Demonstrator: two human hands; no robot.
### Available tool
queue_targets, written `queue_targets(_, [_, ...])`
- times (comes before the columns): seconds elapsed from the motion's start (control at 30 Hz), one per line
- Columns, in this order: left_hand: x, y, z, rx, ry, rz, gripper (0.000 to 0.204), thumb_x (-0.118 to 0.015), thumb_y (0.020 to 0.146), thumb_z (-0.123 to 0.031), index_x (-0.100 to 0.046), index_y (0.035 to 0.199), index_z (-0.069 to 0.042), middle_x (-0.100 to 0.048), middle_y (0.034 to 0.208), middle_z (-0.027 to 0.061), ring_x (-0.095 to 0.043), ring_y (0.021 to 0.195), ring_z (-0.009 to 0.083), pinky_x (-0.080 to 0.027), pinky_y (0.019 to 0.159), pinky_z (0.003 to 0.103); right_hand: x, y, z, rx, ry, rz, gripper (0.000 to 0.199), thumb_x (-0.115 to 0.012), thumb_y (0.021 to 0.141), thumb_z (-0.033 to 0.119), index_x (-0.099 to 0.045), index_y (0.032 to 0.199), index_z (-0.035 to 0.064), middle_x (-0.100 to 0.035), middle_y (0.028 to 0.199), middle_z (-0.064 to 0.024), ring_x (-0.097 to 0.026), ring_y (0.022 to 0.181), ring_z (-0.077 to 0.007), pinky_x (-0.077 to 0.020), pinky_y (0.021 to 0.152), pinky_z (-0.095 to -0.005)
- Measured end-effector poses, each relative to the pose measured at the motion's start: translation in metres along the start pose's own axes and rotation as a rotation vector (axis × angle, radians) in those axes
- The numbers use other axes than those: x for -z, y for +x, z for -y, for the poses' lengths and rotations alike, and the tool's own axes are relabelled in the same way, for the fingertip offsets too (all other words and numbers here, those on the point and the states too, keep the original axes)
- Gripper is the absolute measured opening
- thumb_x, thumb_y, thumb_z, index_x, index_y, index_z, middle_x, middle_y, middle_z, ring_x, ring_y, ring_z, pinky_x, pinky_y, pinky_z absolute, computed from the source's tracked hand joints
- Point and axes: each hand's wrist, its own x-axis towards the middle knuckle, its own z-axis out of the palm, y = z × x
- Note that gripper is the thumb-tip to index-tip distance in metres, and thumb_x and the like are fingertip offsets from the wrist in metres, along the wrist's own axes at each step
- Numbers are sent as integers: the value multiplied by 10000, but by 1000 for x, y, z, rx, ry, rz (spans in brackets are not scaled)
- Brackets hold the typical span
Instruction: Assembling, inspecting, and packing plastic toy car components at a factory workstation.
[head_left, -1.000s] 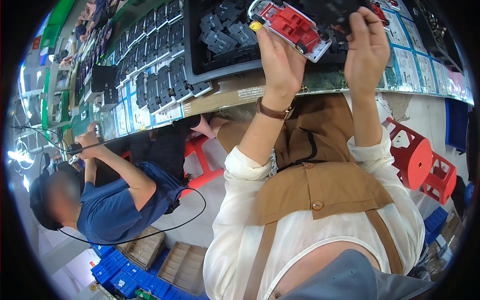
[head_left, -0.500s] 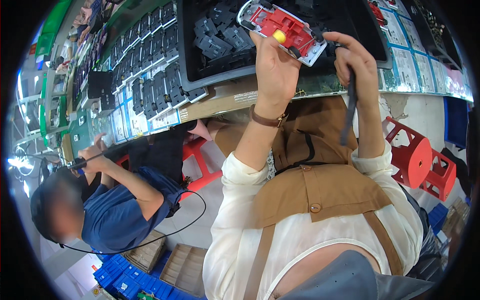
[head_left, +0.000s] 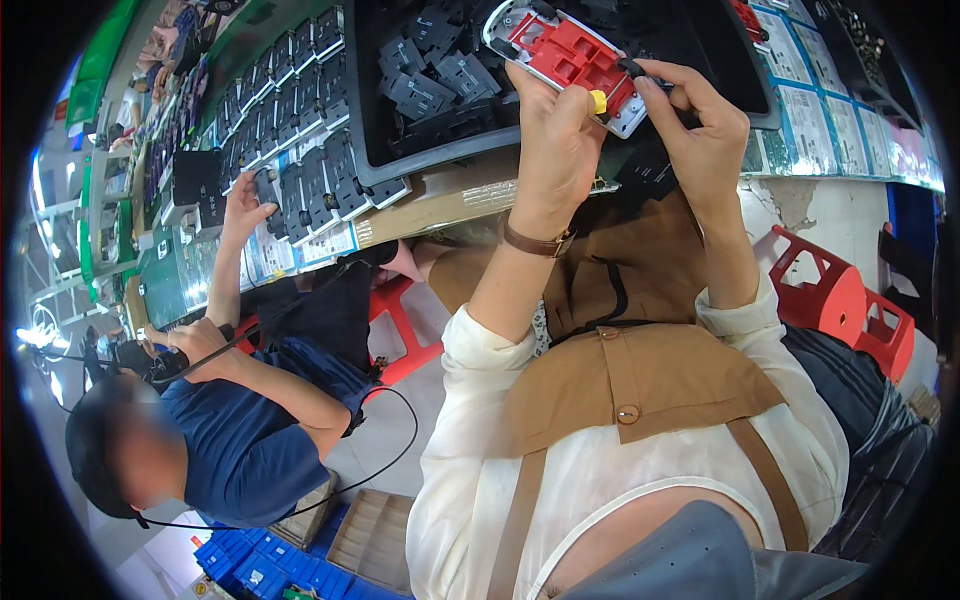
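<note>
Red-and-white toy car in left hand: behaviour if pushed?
The red-and-white plastic toy car is probably stiff: no bend shows in the left hand. Likely light, given its recessed red underside. Set upright, it would probably roll on its black wheels.

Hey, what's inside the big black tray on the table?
Loose black parts lie piled in the black tray. Whatever sits behind the toy car in the left hand is covered.

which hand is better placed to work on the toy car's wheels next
Likely the right hand: its fingertips are beside a black wheel, while the left hand holds the toy car.
</note>
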Motion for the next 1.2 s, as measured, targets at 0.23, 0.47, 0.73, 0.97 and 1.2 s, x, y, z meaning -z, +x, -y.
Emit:
queue_targets(0.23, [8,4,1,-6,-94,-33,363,-350,833,-92,-347,1195,-118,-481,1193,138,-508,1099,309,-455,873,471,19,10,-14,-490,763,11,306,-465,938,252,-639,875,9,-499,730,39,-399,604,-12,-324,569,-145])
queue_targets(0.47, [9,3,12,-71,-248,117,389,-285,870,-124,-287,1258,-158,-446,1233,48,-461,1137,212,-379,955,422,15,25,-7,-442,860,21,254,-449,931,126,-507,1151,14,-569,1039,-65,-582,897,-112,-556,689,-268])
queue_targets(0.73, [-3,2,15,-84,-217,35,317,-305,907,-234,-391,1181,-100,-484,1212,78,-479,1118,235,-372,967,435,-11,26,19,-78,311,-44,156,-543,886,81,-614,1011,20,-608,901,3,-541,749,-44,-449,652,-164])
queue_targets(0.97, [-2,3,12,-101,-148,-1,292,-357,927,-198,-310,1206,-125,-466,1183,66,-485,1093,210,-404,936,416,-8,19,15,47,-58,-60,76,-627,800,104,-642,861,62,-594,844,-14,-584,730,-128,-458,604,-244])
queue_targets(1.2, [-7,4,9,-114,-116,-79,291,-409,924,-128,-304,1196,-120,-497,1122,59,-528,1021,194,-471,857,365,-13,21,6,239,-212,-115,189,-690,719,107,-639,899,80,-575,897,-47,-563,845,-214,-458,696,-290])
